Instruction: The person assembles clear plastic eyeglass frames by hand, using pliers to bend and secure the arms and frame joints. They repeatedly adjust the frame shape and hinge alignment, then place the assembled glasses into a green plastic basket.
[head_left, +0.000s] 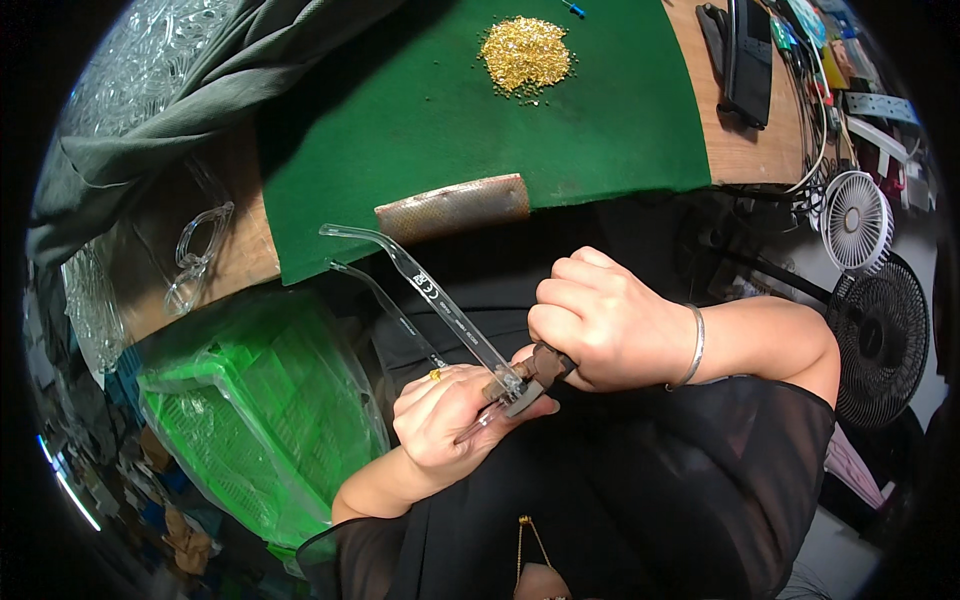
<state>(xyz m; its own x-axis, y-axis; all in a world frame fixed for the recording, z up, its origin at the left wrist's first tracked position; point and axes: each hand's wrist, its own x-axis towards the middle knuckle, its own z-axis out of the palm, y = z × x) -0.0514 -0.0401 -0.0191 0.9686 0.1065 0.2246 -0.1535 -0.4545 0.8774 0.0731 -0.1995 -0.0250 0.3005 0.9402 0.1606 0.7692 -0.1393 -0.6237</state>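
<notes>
In front of my chest, my left hand (pixel 445 420) is closed around the front of a pair of clear plastic eyeglasses (pixel 440 295). Both of their temples stick up and away to the left, toward the table edge. My right hand (pixel 610 320) is a fist around a dark tool with a brown, wrapped-looking end (pixel 545 368). That end meets the eyeglasses close to a temple hinge. Its handle is mostly hidden in my fingers, so its kind is unclear. The lens area is partly covered by my left fingers.
A pile of tiny gold pieces (pixel 525 55) lies on the green mat (pixel 610 130). A worn strip (pixel 455 208) lines the table's near edge. Clear eyeglasses (pixel 200 245) and grey cloth (pixel 190 110) are left; a green crate (pixel 240 410) stands below. Phone (pixel 748 65) and fans (pixel 857 222) are right.
</notes>
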